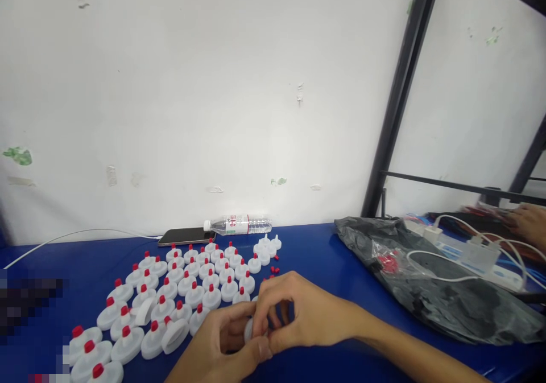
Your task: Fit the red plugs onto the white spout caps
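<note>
My left hand (226, 343) is closed round a white cap (248, 330) at the bottom centre. Against it, my right hand (294, 314) has its fingers pinched together over the same cap, which is mostly hidden. Left of my hands, many white round caps (128, 344) with red tips stand on the blue table (336, 292). Several white caps without red tips (265, 247) are grouped behind my hands. Small loose red tips (275, 270) lie just beyond my right hand.
A clear bottle (239, 224) lies by the wall next to a phone (183, 235) with a white cable. To the right are a black plastic bag (430, 292), a power strip (503, 275) and a metal frame post (401, 98). Another person's hand (531, 223) shows at the far right.
</note>
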`<state>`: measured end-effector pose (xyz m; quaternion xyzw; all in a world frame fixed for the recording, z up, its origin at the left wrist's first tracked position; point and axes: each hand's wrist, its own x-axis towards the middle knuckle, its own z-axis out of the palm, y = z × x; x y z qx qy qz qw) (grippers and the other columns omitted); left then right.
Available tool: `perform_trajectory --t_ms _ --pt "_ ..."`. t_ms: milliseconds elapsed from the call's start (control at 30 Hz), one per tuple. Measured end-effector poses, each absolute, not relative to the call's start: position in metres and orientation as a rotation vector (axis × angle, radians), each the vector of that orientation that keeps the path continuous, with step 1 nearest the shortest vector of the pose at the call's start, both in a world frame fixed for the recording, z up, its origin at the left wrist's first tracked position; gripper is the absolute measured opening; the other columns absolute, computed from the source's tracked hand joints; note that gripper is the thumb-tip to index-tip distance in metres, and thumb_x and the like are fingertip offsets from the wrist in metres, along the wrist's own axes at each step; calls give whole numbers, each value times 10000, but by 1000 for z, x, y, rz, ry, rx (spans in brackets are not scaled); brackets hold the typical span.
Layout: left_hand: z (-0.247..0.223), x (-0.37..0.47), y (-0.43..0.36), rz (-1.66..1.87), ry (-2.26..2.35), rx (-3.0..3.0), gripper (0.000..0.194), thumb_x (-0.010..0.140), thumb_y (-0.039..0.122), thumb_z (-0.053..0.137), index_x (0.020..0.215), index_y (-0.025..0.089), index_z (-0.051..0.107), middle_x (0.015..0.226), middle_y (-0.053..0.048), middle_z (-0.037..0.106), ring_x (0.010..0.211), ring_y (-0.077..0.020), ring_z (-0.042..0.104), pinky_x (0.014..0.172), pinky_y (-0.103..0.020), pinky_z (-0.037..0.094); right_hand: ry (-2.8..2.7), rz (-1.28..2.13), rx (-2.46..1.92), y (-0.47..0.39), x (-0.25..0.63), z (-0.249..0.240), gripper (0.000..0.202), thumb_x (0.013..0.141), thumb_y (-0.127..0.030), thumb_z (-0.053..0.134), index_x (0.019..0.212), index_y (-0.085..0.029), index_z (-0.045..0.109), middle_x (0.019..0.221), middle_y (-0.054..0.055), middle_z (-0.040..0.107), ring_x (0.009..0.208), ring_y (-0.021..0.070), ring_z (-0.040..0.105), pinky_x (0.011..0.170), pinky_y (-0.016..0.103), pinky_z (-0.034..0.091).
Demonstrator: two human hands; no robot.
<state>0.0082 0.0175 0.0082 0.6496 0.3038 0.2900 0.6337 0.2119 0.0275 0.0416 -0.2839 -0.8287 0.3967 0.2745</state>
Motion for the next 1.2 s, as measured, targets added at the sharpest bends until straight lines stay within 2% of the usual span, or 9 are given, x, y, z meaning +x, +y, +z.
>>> perform_trajectory --t_ms 167,400,533,633,733,867,1000,1100,1200 --pt "5 9 20 659 694 1495 543 710 603 803 928 118 694 858 -53 670 571 -68 517 404 -120 409 -2220 1116 -750 26 212 43 326 717 -315 870 1029 -254 793 843 -29 591 682 80 557 627 175 454" --pt "5 11 17 670 737 1464 443 632 490 874 827 125 717 692 6 645 545 -64 470 510 -176 359 -2248 1158 -745 25 212 44 316 720 -411 859 988 -254 804 858 -17 591 673 85 562 633 189 467" --pt "5 11 15 673 729 1470 499 637 568 841 796 112 718 641 10 640 530 -51 442 507 -179 281 -2258 1142 -710 23 211 45 285 725 -392 859 971 -258 808 856 -18 589 671 80 552 623 178 461" --pt "3 10 16 652 741 1473 529 646 602 833 816 113 723 683 -22 705 589 -90 575 511 -169 344 -2242 1141 -702 23 211 44 262 728 -362 860 956 -246 809 886 -13 607 668 72 546 611 172 454" --pt "-2 8 18 605 779 1470 603 701 670 771 920 112 708 825 -100 773 734 -223 750 460 -176 410 -2239 1120 -729 24 214 47 249 723 -323 860 946 -229 800 890 -15 620 648 68 547 590 171 451" --pt "-10 4 20 642 773 1292 758 770 810 584 1088 124 625 1039 -178 772 695 -244 781 402 -188 446 -2154 1076 -775 26 222 61 215 753 -323 838 911 -194 769 891 -6 647 633 69 543 578 186 434" --pt "-12 1 20 641 727 1209 765 838 770 533 1231 116 578 890 -152 791 594 -168 734 406 -167 442 -2030 733 -1043 35 233 75 205 854 -383 739 934 -195 730 850 8 680 625 92 551 571 209 418" --pt "-10 1 19 621 704 1235 734 836 748 569 1232 131 591 766 -108 784 530 -109 677 416 -124 388 -2044 206 -1365 49 243 71 146 930 -329 623 988 -231 715 934 14 706 701 120 602 670 245 448" --pt "-8 3 18 593 700 1272 688 826 731 599 1215 164 596 720 -77 773 463 -64 609 409 -99 308 -2037 53 -1535 65 255 58 121 904 -255 611 936 -221 722 923 31 715 719 153 619 691 282 420"
